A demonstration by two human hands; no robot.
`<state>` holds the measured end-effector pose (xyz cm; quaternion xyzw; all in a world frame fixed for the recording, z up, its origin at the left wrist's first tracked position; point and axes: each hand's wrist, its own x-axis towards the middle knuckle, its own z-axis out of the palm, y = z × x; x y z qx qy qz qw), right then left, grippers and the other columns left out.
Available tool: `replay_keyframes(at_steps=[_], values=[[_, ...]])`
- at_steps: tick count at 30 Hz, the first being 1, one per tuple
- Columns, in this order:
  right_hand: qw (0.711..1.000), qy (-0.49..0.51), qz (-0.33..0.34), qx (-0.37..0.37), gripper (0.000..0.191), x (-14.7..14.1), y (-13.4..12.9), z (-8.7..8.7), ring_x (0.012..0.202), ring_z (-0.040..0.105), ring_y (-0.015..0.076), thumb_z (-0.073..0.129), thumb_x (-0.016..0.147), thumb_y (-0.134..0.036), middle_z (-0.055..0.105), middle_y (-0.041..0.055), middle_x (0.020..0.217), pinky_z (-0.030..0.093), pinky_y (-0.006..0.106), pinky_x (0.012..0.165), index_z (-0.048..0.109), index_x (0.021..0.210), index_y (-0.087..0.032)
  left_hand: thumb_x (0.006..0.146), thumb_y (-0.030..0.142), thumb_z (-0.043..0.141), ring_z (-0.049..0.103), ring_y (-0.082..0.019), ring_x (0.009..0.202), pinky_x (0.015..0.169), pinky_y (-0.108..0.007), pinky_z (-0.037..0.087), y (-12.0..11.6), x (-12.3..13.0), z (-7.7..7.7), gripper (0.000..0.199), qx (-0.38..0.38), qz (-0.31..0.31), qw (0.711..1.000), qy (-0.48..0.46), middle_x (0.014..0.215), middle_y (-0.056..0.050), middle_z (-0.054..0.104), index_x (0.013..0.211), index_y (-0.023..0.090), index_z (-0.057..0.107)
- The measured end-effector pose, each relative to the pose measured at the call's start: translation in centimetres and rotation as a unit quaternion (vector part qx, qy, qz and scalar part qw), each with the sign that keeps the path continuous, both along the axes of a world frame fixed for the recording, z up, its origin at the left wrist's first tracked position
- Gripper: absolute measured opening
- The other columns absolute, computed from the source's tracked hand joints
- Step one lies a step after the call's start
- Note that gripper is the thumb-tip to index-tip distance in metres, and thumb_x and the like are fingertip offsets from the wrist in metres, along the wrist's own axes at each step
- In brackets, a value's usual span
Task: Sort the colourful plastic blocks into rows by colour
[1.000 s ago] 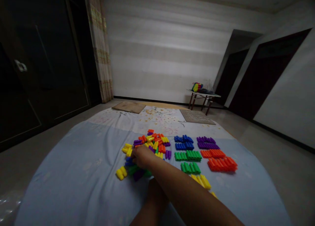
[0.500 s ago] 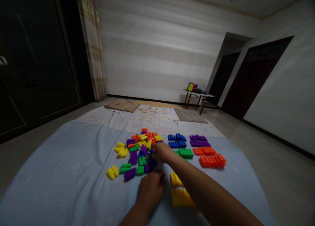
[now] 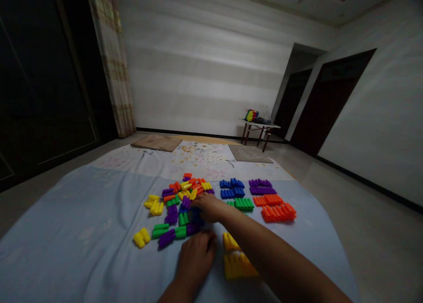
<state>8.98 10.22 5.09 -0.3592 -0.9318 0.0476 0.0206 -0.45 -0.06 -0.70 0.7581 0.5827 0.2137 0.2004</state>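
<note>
My right hand (image 3: 209, 207) reaches over the right edge of a loose mix of finger-shaped plastic toy blocks (image 3: 183, 218) in yellow, green, purple, orange and blue. Its fingers are bent down beside dark blue blocks (image 3: 197, 216); the fingertips are hidden, so what they hold cannot be made out. Nearer to me, my left hand (image 3: 198, 252) rests on the cloth with its fingers curled. A purple block (image 3: 192, 229) lies just ahead of it. Under my right forearm, yellow blocks (image 3: 234, 266) stand joined in rows, partly covered.
On the right lie rows of blue blocks (image 3: 233, 193), green blocks (image 3: 243, 204), purple blocks (image 3: 262, 190) and orange blocks (image 3: 279, 212). A light blue cloth (image 3: 99, 232) spreads beneath everything. Two flat mats, a brown mat (image 3: 157, 142) and a grey mat (image 3: 250, 153), lie at the far end.
The view has turned slightly, shifting the scene to the left. My right hand has drawn lower over the blue blocks; my left hand stays in nearly the same place on the cloth.
</note>
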Motion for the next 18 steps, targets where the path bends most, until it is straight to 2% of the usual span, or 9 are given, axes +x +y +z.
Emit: replay_keyframes(at_steps=[3,6,9,12,15,18], values=[[1.0,0.01,-0.007,-0.002,0.048,0.2,0.5,-0.4,0.1,0.052,0.0235,0.057,0.064,-0.01,0.06,0.0078,0.107,0.037,0.034,0.087,0.059,0.109,-0.023,0.083,0.025,0.037,0.059,-0.015,0.091,0.08,-0.026,0.038,0.0,0.0,0.0,0.027,-0.001,-0.001,1.0,-0.003,0.095,-0.002,0.067,0.094,0.025,0.062],[0.998,0.054,-0.031,-0.001,0.049,1.5,1.3,0.0,0.101,0.053,0.0228,0.06,0.065,-0.013,0.059,0.0084,0.107,0.038,0.031,0.086,0.057,0.113,-0.022,0.083,0.025,0.037,0.059,-0.015,0.09,0.078,-0.025,0.037,-0.1,0.0,0.3,0.026,0.0,-0.005,1.0,-0.004,0.094,-0.001,0.066,0.092,0.025,0.061],[0.99,0.096,-0.1,0.013,0.049,3.8,2.8,1.1,0.1,0.053,0.0198,0.061,0.068,-0.015,0.057,0.0091,0.108,0.038,0.026,0.084,0.055,0.116,-0.019,0.084,0.025,0.036,0.058,-0.013,0.088,0.076,-0.024,0.037,-0.3,0.1,0.7,0.025,-0.009,-0.01,1.0,0.002,0.093,0.0,0.065,0.09,0.025,0.06],[0.979,0.084,-0.186,0.029,0.052,6.4,4.9,1.9,0.102,0.052,0.0185,0.063,0.068,-0.016,0.055,0.0096,0.112,0.037,0.024,0.086,0.053,0.119,-0.017,0.083,0.024,0.036,0.057,-0.013,0.089,0.075,-0.023,0.037,-0.3,0.1,0.9,0.024,-0.018,-0.009,1.0,0.001,0.092,0.001,0.065,0.089,0.025,0.059],[0.97,0.054,-0.234,0.033,0.052,8.3,7.0,1.8,0.102,0.052,0.0206,0.063,0.066,-0.014,0.054,0.0118,0.114,0.038,0.025,0.085,0.054,0.118,-0.014,0.084,0.023,0.036,0.057,-0.013,0.089,0.075,-0.023,0.036,-0.2,0.1,0.7,0.024,-0.016,-0.009,1.0,-0.007,0.093,0.001,0.065,0.09,0.024,0.059],[0.961,0.019,-0.273,0.033,0.05,9.2,8.7,1.0,0.104,0.051,0.0233,0.061,0.065,-0.011,0.055,0.0116,0.114,0.038,0.028,0.085,0.057,0.115,-0.017,0.083,0.023,0.036,0.057,-0.013,0.089,0.074,-0.023,0.036,-0.1,0.0,0.4,0.024,-0.011,-0.013,1.0,-0.018,0.092,0.001,0.065,0.089,0.025,0.059]])
